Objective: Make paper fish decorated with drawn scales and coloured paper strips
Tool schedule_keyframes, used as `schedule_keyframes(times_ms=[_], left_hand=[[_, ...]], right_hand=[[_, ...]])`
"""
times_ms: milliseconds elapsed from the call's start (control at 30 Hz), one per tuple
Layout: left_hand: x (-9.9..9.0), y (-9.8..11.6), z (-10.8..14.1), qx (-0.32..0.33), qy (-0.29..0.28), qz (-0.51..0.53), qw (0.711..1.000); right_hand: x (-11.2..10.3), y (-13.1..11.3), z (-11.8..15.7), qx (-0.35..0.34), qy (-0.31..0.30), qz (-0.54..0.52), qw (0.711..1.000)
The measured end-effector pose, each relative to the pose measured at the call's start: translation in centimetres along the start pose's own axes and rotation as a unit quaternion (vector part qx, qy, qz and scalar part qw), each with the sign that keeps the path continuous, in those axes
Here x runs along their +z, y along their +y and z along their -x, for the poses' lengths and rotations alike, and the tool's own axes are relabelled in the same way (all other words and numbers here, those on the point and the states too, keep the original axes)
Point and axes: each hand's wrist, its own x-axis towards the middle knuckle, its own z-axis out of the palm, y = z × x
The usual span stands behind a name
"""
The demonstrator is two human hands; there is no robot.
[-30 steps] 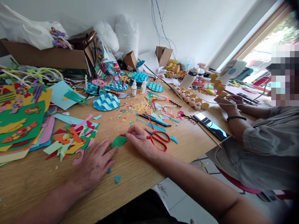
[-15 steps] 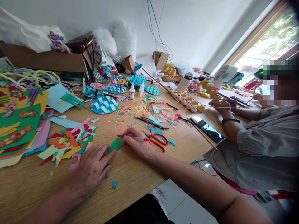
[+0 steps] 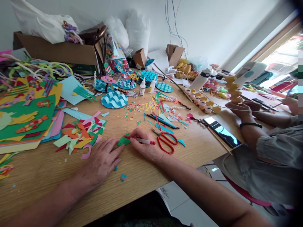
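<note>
My right hand [image 3: 148, 148] grips a red pen with a clear barrel [image 3: 145, 141], its red tip against a small green paper cutout [image 3: 123, 141]. The cutout is pointed like a leaf or fish body, and a dark dot shows near its left end. My left hand [image 3: 103, 160] lies flat on the table, fingers stretched out, fingertips at the cutout's lower left edge. Just right of my right hand rest red-handled scissors [image 3: 167, 141], blades partly apart. Beyond them lie dark pens [image 3: 163, 121] and thin paper strips.
Colourful paper scraps [image 3: 82, 134] lie left of my hands, stacked coloured sheets [image 3: 44, 134] farther left. A blue wavy paper disc [image 3: 114, 100], glue bottles [image 3: 142, 87] and small confetti are beyond. At right, a phone [image 3: 221, 132] and a co-worker's hands [image 3: 241, 110] holding yellow wavy card [image 3: 233, 90].
The view has swung left, so the table's things appear farther right. The pen's tip now lies over the green cutout; before, it pointed just above it. My left hand stays beside it.
</note>
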Motion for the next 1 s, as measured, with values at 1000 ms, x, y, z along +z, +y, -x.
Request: schedule_keyframes(times_ms=[1000], left_hand=[[-0.06,0.16,-0.18,0.018,0.006,-0.025,0.999]], right_hand=[[0.14,-0.30,-0.18,-0.010,-0.056,0.057,0.997]])
